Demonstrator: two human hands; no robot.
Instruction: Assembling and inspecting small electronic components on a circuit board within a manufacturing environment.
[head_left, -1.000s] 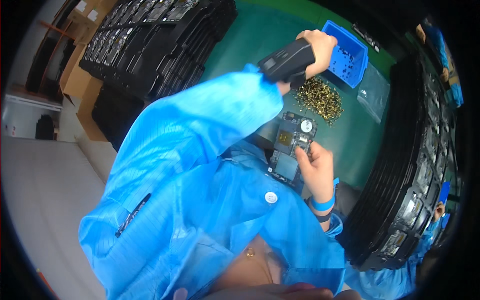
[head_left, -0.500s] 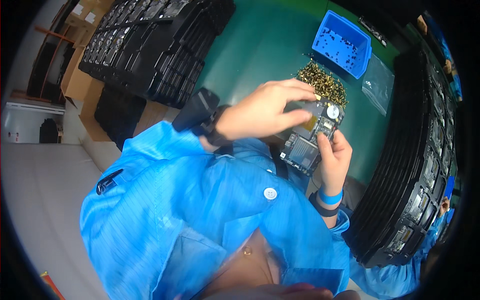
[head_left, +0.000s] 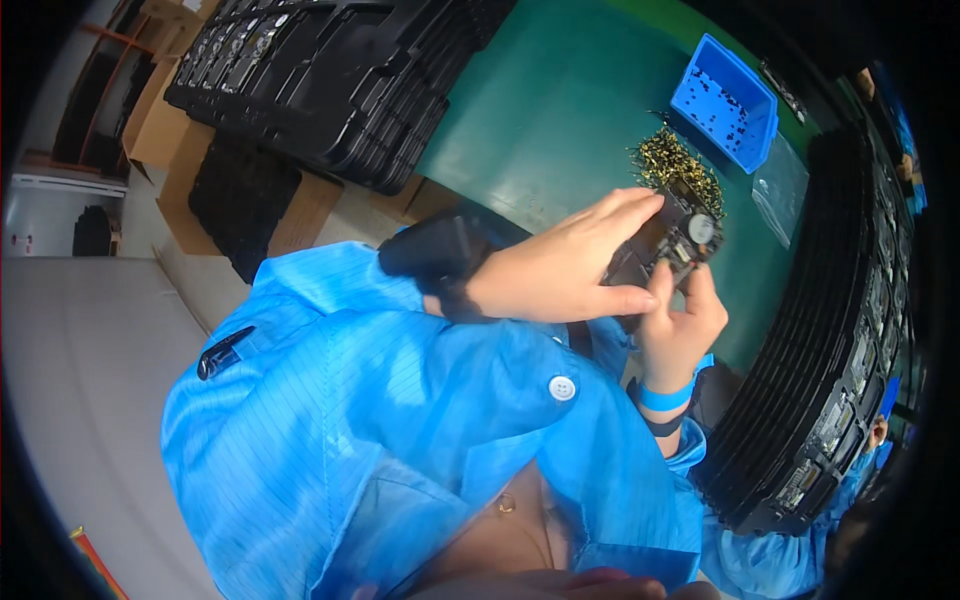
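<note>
A dark circuit board (head_left: 655, 232) with a round silver disc is tilted between my two hands, so its face shows only in part. My left hand (head_left: 565, 262) spans its left side, fingers along the far edge and thumb at the near edge. The thumb and fingers of my right hand (head_left: 685, 325) pinch the board's near right part. Just beyond the board lies a heap of small gold-and-black parts (head_left: 675, 165) on the green tabletop (head_left: 540, 110).
A blue bin (head_left: 725, 105) with scattered small black pieces stands behind the heap, beside a clear plastic bag (head_left: 782, 190). Stacked black trays (head_left: 310, 90) rise at the left; another tray stack (head_left: 800, 340) holds boards at the right. An open cardboard box (head_left: 185, 200) sits far left.
The board has tilted and turned between my hands, hiding much of its face. My left thumb has moved off its face to the near edge. The whole view has shifted slightly.
</note>
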